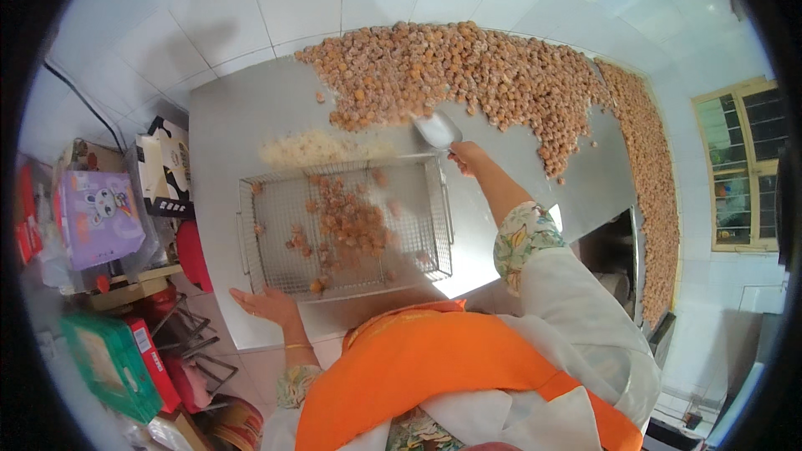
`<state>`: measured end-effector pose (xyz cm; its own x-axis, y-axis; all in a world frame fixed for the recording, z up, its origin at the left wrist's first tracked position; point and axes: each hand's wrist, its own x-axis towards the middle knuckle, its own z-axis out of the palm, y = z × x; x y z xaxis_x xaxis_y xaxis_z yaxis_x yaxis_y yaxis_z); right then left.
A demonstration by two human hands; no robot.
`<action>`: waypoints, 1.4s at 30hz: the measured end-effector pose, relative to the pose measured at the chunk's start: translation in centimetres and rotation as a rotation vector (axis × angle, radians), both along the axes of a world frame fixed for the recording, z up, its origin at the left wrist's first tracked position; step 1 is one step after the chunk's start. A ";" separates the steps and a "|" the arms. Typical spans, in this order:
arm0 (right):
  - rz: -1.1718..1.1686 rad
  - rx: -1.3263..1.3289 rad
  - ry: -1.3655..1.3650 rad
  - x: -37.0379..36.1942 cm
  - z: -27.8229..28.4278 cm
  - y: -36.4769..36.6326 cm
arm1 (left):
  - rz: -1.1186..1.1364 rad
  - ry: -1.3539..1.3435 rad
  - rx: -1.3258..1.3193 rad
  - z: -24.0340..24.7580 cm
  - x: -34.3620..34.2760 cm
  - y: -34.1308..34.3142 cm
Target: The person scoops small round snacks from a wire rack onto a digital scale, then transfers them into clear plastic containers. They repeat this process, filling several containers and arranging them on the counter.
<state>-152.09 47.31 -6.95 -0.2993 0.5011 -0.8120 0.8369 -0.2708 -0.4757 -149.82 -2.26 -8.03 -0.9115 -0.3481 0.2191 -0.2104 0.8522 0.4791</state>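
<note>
My right hand (466,157) is closed round the handle of a metal scoop (439,128). The scoop's blade touches the near edge of a large heap of small, round brown pieces (468,67), whose exact kind I cannot tell. Nearer to me, a rectangular wire basket (443,225) rests on the steel table (242,117), with loose brown pieces (351,221) scattered over its mesh bottom. Beside the basket's near left corner, my left hand (267,306) is open, fingers stretched out, holding nothing.
Pale crumbs (322,149) lie on the table beyond the basket. More brown pieces cover a side surface (652,184) at the right. White tiled walls rise behind. Left of the table stand a purple box (100,215), a green case (109,363) and folded stools (196,338).
</note>
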 end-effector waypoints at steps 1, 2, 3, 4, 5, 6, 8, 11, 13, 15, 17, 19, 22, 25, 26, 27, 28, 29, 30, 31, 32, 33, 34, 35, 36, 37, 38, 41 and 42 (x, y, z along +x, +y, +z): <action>-0.009 0.013 0.033 -1.6 -0.7 0.0 | -0.012 0.016 -0.029 -0.1 0.0 0.0; -0.016 0.021 0.066 -3.4 -1.4 -0.1 | -0.004 0.014 -0.012 -0.2 0.0 -0.1; -0.025 0.030 0.099 -4.7 -2.0 0.2 | 0.001 0.012 0.006 -0.2 0.1 -0.2; -0.039 0.049 0.131 -5.8 -2.4 0.7 | 0.006 0.010 0.024 -0.3 0.0 -0.1; -0.062 0.066 0.159 -6.6 -3.2 1.3 | 0.019 -0.015 0.022 0.0 -0.1 0.2; -0.083 0.081 0.189 -7.5 -4.1 1.5 | 0.035 -0.038 0.018 0.6 -0.1 0.7; -0.064 0.150 0.358 -7.7 -6.1 0.5 | 0.016 -0.034 -0.042 0.7 -0.2 0.3; 0.036 0.353 0.397 -9.2 -9.4 1.3 | -0.079 0.010 -0.149 -0.5 0.2 -0.8; 0.064 0.461 0.411 -9.2 -11.3 1.6 | -0.101 0.009 -0.164 -0.9 0.1 -1.1; 0.045 0.510 0.491 -9.2 -11.5 0.5 | -0.123 0.024 -0.226 -1.2 0.5 -1.9; 0.043 0.499 0.536 -8.9 -11.1 0.3 | -0.183 0.076 -0.291 -1.9 0.4 -2.6; 0.038 0.496 0.588 -7.9 -10.5 0.2 | -0.123 0.000 -0.235 -1.8 0.3 -2.3; 0.054 0.471 0.663 -6.7 -8.1 -0.3 | -0.060 -0.040 -0.198 -0.6 0.0 -0.8; 0.077 0.425 0.660 -4.9 -7.2 0.3 | -0.073 -0.025 -0.178 -0.3 -0.1 -0.6; 0.098 0.426 0.658 -4.3 -6.5 0.3 | -0.076 -0.018 -0.166 -0.4 0.2 -0.7; 0.119 0.427 0.654 -3.7 -5.8 0.4 | -0.077 -0.008 -0.146 -0.6 0.2 -0.8; 0.152 0.445 0.661 -3.1 -5.0 0.7 | -0.078 0.002 -0.126 -0.8 0.0 -0.9; 0.198 0.464 0.668 -2.3 -3.9 0.8 | -0.067 0.008 -0.101 -1.0 0.2 -1.0; 0.251 0.472 0.669 -1.3 -3.0 0.6 | -0.027 -0.008 -0.095 -1.3 0.3 -1.1; 0.260 0.480 0.600 0.4 -1.4 0.7 | -0.057 -0.011 -0.074 -1.8 -0.4 -0.7; 0.309 0.462 0.541 1.3 0.4 0.1 | -0.041 -0.018 -0.066 -2.1 0.1 -1.1; 0.390 0.477 0.524 2.0 2.4 -0.5 | 0.005 0.019 -0.104 -4.4 1.1 -2.8; 0.470 0.489 0.505 3.2 3.7 -0.9 | 0.015 -0.032 -0.235 -5.9 1.8 -3.1; 0.485 0.406 0.486 4.6 4.0 -1.0 | 0.011 -0.082 -0.361 -6.8 1.5 -3.4; 0.477 0.346 0.458 5.7 4.2 -0.9 | 0.001 -0.056 -0.228 -4.4 0.3 -1.3; 0.526 0.304 0.420 6.3 5.0 -1.9 | -0.003 -0.058 -0.170 -3.7 0.3 -1.1; 0.582 0.274 0.371 6.5 6.5 -3.2 | -0.005 -0.065 -0.099 -3.3 0.4 -1.2; 0.800 0.281 0.256 6.4 9.4 -7.2 | 0.036 -0.076 0.061 -0.3 0.2 0.2; 0.881 0.297 0.223 6.1 9.9 -8.8 | 0.046 -0.058 0.067 -0.5 0.1 0.2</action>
<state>-145.98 38.53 2.99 -0.8000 0.1983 -0.5662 0.5640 0.5705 -0.5970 -149.68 -2.05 -8.52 -0.9047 -0.4020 0.1409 -0.2777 0.8073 0.5208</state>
